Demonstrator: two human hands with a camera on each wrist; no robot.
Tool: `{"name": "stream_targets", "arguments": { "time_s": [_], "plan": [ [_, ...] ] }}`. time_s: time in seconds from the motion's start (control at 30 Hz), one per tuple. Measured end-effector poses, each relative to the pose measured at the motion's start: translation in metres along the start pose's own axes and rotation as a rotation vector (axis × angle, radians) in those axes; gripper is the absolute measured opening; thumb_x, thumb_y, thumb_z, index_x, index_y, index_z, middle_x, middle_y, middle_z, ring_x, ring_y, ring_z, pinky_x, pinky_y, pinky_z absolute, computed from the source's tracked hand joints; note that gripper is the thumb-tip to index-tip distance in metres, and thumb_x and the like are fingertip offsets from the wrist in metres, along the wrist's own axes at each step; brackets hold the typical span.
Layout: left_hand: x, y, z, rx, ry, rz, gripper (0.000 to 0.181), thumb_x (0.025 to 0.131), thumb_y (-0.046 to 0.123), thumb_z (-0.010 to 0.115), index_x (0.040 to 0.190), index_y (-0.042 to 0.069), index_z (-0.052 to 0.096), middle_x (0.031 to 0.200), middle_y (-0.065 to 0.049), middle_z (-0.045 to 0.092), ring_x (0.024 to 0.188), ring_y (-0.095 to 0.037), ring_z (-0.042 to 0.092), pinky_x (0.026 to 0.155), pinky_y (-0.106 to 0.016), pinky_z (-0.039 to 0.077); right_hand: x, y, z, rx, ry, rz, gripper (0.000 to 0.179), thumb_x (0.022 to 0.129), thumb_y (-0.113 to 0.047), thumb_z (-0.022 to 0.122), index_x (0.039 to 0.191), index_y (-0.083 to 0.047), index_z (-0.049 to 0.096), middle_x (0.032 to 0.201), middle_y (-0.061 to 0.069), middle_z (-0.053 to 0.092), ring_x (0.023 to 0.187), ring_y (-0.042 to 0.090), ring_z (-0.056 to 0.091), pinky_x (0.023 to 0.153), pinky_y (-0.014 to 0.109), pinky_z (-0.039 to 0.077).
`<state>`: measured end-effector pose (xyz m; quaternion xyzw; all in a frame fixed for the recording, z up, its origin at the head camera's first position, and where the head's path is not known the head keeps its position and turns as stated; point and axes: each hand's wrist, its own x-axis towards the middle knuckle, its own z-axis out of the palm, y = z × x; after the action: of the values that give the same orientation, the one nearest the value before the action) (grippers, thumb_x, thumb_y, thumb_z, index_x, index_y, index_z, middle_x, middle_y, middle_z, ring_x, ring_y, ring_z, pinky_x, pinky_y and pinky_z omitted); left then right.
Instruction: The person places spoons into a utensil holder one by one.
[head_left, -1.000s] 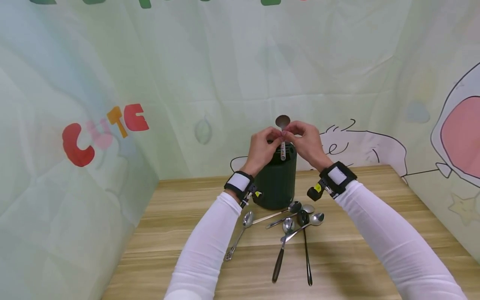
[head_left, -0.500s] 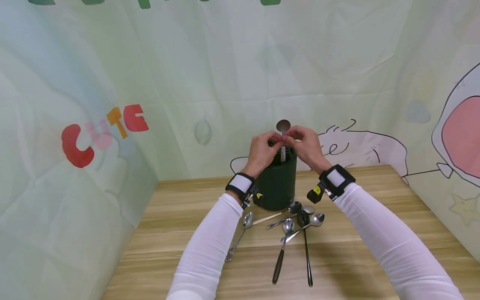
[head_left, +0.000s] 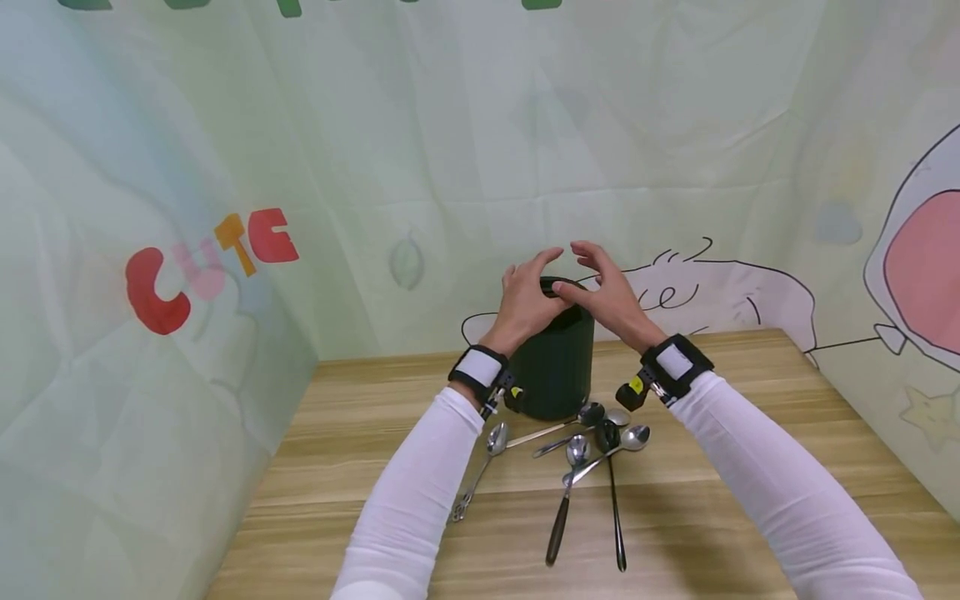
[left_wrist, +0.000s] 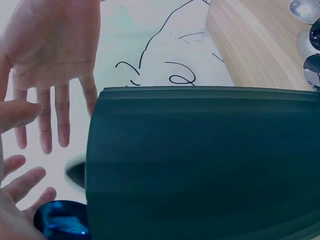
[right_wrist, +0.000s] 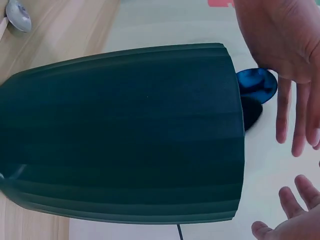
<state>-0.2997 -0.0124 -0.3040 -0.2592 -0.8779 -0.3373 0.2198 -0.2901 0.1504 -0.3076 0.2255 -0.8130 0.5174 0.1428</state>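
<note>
A dark green ribbed utensil holder (head_left: 551, 375) stands upright at the back of the table. My left hand (head_left: 521, 304) is at the left of its mouth with fingers spread, holding nothing. Opposite it, my right hand (head_left: 611, 300) has its fingers apart and thumb reaching across in front of the rim, also holding nothing. Past the rim, two spoon bowls stick out, a shiny one (right_wrist: 256, 85) and a darker one (right_wrist: 252, 114). In the left wrist view the shiny spoon bowl (left_wrist: 62, 220) shows beside my left fingers. The spoons' handles are hidden inside the holder.
Several loose spoons lie in front of the holder, some crossing: an ornate-handled spoon (head_left: 480, 472) at left, a black-handled one (head_left: 558, 521) and a long dark one (head_left: 615, 517) nearer me. A printed cloth backdrop (head_left: 450, 167) rises behind the wooden table (head_left: 360, 433).
The spoon that both hands pinched has sunk handle first into the holder and been let go. Both hands' fingers have spread apart at the mouth. The loose spoons have not moved.
</note>
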Motion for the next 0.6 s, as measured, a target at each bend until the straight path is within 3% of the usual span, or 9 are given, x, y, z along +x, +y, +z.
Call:
{"name": "stream_targets", "arguments": {
  "time_s": [0.2, 0.43, 0.6],
  "plan": [
    [-0.011, 0.001, -0.009, 0.094, -0.01, 0.079, 0.07, 0.081, 0.046, 0.064, 0.14, 0.022, 0.035, 0.142, 0.0, 0.037, 0.13, -0.014, 0.026, 0.106, -0.058, 0.005, -0.009, -0.002, -0.001, -0.069, -0.029, -0.018, 0.07, 0.082, -0.05, 0.063, 0.14, -0.038, 0.026, 0.147, -0.008, 0.023, 0.131, 0.014, 0.022, 0.101, 0.058, 0.025],
    [-0.034, 0.008, -0.025, 0.195, -0.022, 0.219, 0.074, 0.083, 0.051, 0.058, 0.143, 0.02, 0.029, 0.149, -0.004, 0.026, 0.135, -0.029, 0.016, 0.104, -0.064, 0.006, -0.028, -0.008, -0.006, -0.178, -0.058, -0.144, 0.074, 0.081, -0.047, 0.065, 0.142, -0.037, 0.023, 0.15, -0.006, 0.017, 0.134, 0.018, 0.015, 0.101, 0.062, 0.021],
    [-0.056, 0.015, -0.034, 0.27, -0.042, 0.266, 0.077, 0.083, 0.058, 0.054, 0.145, 0.022, 0.024, 0.151, -0.007, 0.02, 0.136, -0.031, 0.008, 0.102, -0.066, 0.008, -0.047, -0.012, -0.009, -0.227, -0.086, -0.219, 0.079, 0.079, -0.044, 0.068, 0.144, -0.032, 0.023, 0.151, -0.007, 0.014, 0.135, 0.019, 0.012, 0.098, 0.066, 0.021]
  ]
}}
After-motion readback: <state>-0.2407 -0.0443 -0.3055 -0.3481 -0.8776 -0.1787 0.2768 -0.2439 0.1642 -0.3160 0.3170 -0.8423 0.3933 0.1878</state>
